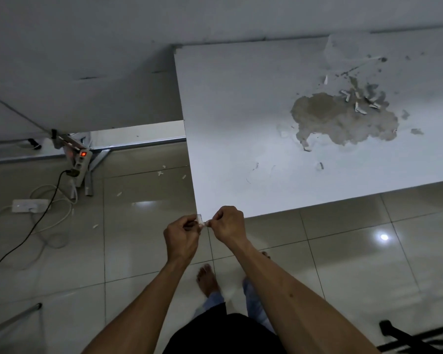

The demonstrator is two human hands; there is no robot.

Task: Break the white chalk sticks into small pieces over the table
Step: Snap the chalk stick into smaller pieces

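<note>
A short white chalk stick (202, 222) is held between both hands just off the near left corner of the white table (241, 123). My left hand (182, 236) pinches its left end, and my right hand (228, 226) pinches its right end. Most of the stick is hidden by my fingers. Several small white chalk pieces (358, 103) lie scattered far back on the table's right part, around a patch where the surface has peeled (343, 121). One more chalk piece (320, 165) lies nearer the front edge.
Broken chalk bits (160, 172) lie on the tiled floor left of the table. A power strip with a red light (82, 159), a white socket block (30, 205) and looping cables lie at the left. My bare feet (206, 279) stand below the hands.
</note>
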